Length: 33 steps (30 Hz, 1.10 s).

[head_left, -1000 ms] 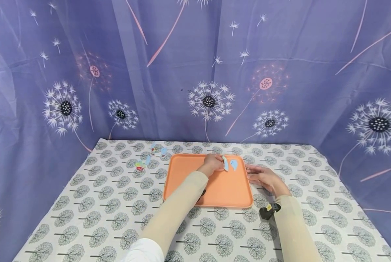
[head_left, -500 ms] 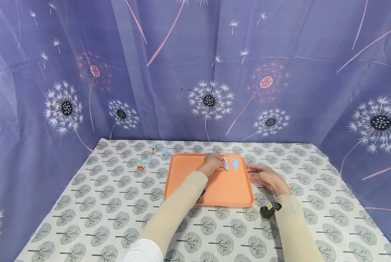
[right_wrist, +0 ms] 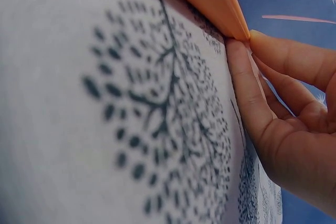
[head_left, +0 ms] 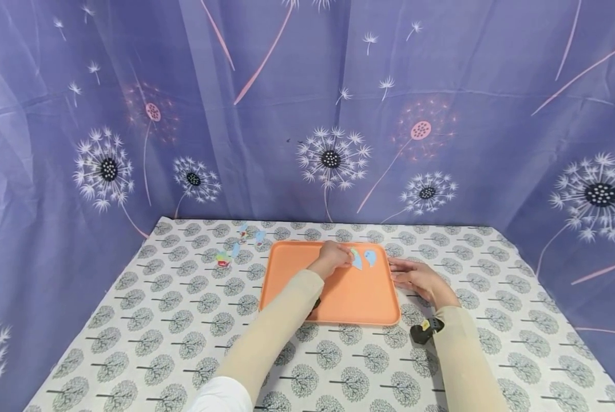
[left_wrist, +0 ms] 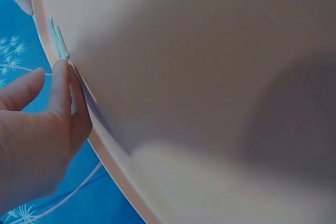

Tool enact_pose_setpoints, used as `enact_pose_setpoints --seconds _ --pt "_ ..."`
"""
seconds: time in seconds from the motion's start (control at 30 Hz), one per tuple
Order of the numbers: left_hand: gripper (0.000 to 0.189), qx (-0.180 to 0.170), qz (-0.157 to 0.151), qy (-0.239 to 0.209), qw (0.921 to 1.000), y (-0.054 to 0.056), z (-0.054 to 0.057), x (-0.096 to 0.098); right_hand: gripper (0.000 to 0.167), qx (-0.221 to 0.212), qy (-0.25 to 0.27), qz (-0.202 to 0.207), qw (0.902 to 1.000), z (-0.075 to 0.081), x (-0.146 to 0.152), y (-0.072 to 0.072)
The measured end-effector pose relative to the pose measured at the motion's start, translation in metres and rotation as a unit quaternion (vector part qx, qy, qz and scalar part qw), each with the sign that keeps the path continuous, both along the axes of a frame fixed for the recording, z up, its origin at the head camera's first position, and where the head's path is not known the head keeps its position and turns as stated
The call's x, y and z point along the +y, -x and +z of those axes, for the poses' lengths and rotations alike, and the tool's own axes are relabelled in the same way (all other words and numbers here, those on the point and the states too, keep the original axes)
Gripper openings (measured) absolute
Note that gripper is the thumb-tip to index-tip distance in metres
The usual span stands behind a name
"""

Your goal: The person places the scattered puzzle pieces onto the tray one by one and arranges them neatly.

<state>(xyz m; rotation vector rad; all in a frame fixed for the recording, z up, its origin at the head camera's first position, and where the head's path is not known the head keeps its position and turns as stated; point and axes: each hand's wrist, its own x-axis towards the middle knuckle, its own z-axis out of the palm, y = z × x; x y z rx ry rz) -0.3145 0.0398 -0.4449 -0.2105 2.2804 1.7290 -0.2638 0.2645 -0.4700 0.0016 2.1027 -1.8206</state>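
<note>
An orange tray [head_left: 358,303] lies on the table. My left hand [head_left: 330,257] reaches over its far right part, fingertips touching a flat light-blue and green cut-out piece [head_left: 357,260]. In the left wrist view two extended fingers of the left hand [left_wrist: 39,129] meet the end of that piece [left_wrist: 59,38], while the thumb stands apart. Just right of it lies a blue piece [head_left: 371,257], shaped like an animal's head. Beside the tray's right rim, my right hand [head_left: 417,280] has its fingers extended; in the right wrist view, the right hand's [right_wrist: 294,103] fingertips touch the rim.
Several small coloured pieces [head_left: 223,260] lie on the tree-print tablecloth [head_left: 183,320] left of the tray. A purple dandelion curtain [head_left: 266,171] hangs behind the table. Each wrist wears a black camera; the right one's camera [head_left: 424,331] hangs beside the sleeve.
The piece at my left fingertips has gone from a narrow, tilted look to a wider, flatter one on the tray. Both hands stay in nearly the same places.
</note>
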Motion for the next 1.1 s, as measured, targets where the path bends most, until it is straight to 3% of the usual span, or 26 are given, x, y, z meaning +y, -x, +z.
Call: enact_pose_setpoints --seconds 0.3,0.6,0.9,1.1 --pt "0.034 0.015 -0.029 -0.056 0.9979 0.0 0.004 -0.02 0.064 -0.002 0.003 0.007 1.0 -0.002 0.004 0.0" --pt "0.035 0.034 -0.051 -0.098 0.9933 0.007 0.019 -0.051 0.064 -0.005 0.005 0.002 1.0 -0.002 0.003 -0.001" --pt "0.035 0.066 -0.019 -0.112 0.9913 0.011 0.029 -0.095 0.064 -0.001 0.001 0.006 1.0 0.0 0.004 0.0" --pt "0.033 0.09 0.003 -0.094 0.9915 0.01 0.03 -0.132 0.063 0.0 0.003 0.0 1.0 -0.001 0.001 0.0"
